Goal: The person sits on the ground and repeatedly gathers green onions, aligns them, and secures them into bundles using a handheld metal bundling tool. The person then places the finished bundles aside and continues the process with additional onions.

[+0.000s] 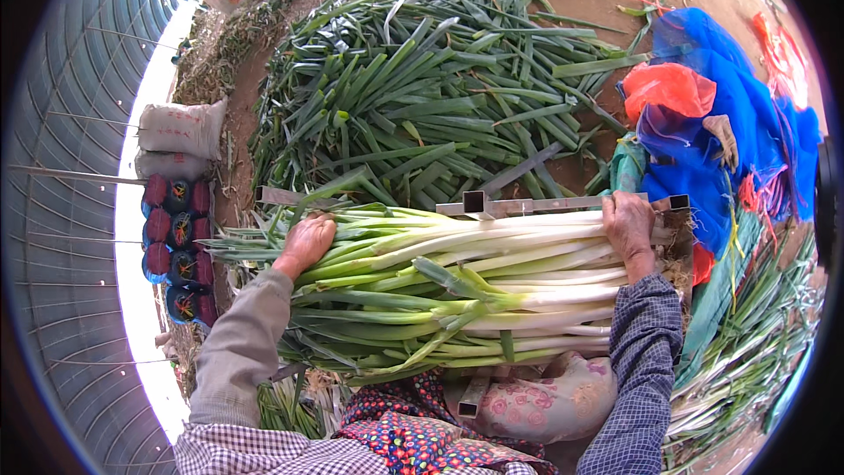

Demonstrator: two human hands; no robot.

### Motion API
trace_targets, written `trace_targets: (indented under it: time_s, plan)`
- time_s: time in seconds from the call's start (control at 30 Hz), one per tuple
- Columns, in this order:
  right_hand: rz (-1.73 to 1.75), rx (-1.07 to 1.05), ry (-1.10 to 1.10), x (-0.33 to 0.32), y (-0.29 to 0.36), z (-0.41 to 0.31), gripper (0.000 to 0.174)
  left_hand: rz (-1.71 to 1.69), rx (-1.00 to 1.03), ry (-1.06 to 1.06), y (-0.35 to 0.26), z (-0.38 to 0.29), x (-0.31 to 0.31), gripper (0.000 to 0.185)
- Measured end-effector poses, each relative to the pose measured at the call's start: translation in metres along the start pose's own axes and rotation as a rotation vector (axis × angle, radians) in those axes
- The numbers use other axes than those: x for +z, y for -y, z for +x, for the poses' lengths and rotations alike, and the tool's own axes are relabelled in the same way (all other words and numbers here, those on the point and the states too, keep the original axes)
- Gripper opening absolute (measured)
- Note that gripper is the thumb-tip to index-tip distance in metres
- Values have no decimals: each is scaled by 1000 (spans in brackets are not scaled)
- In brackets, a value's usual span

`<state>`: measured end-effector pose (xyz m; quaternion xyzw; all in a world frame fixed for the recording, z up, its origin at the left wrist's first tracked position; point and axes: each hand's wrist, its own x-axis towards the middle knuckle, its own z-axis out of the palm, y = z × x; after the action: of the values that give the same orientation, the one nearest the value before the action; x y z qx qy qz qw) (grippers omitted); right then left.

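Observation:
A thick bundle of long green onions [461,277] lies crosswise before me on a metal frame [514,206], white stalks to the right and green leaves to the left. My left hand [310,242] rests on the leafy part near the frame's far edge, its fingers curled down over the leaves. At the white ends, my right hand [630,227] lies over the far stalks with its fingers bent round the far side. Whether either hand grips stalks is hidden. Loose on top of the bundle sits a shorter green piece [455,280].
Beyond the frame spreads a large heap of cut green leaves [422,92]. Blue netting [699,79], a red mesh bag [669,89] and a glove [723,138] lie at right, more onions [738,356] below them. White sacks [178,130] and packed net bundles [178,231] stand left.

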<state>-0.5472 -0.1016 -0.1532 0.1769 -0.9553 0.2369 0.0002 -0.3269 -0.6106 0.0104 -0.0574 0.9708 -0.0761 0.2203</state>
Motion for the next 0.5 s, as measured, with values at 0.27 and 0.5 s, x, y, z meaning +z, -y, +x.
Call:
trace_targets:
  time_s: [0.27, 0.5]
  plan:
    - [-49, -164, -13, 2, 5, 6, 22, 58, -651, -370, 73, 7, 101, 29]
    - [31, 37, 34, 13, -6, 7, 32, 587, -480, -490, 66, -19, -35, 18]
